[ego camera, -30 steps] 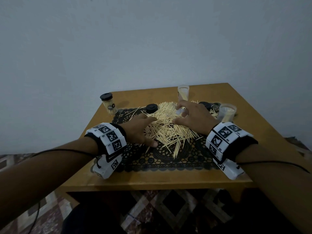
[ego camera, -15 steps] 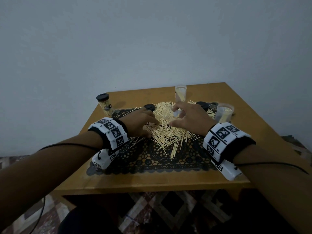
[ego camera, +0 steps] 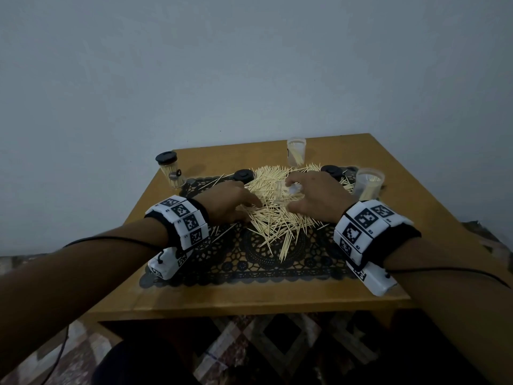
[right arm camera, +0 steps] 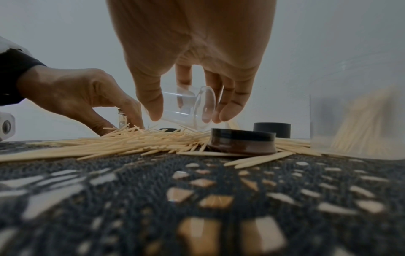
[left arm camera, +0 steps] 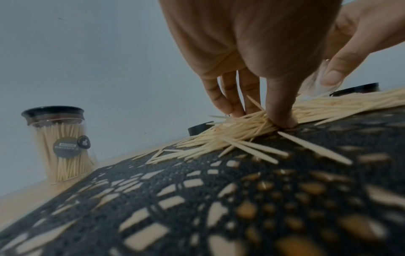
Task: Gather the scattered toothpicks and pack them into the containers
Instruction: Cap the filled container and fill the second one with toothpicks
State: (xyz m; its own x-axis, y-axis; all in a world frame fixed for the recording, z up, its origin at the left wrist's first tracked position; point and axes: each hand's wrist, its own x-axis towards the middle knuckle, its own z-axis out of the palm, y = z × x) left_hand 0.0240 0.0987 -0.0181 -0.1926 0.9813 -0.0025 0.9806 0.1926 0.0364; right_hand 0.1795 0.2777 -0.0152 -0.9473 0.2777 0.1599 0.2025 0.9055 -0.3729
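Observation:
A heap of pale toothpicks lies on a black lace mat on the wooden table. My right hand holds a clear empty container tipped on its side just above the heap, thumb on one side and fingers on the other. My left hand presses into the heap's left edge; its thumb and fingers pinch a bundle of toothpicks against the mat. A capped full jar stands at the back left.
Two open containers partly filled with toothpicks stand at the back and at the right. Black lids lie on the mat at the back left and back right. Bare wood rings the mat; the front edge is near my wrists.
My left hand has closed in on the heap's left edge and now pinches toothpicks. My right hand stays over the heap with the clear container. The view has shifted slightly.

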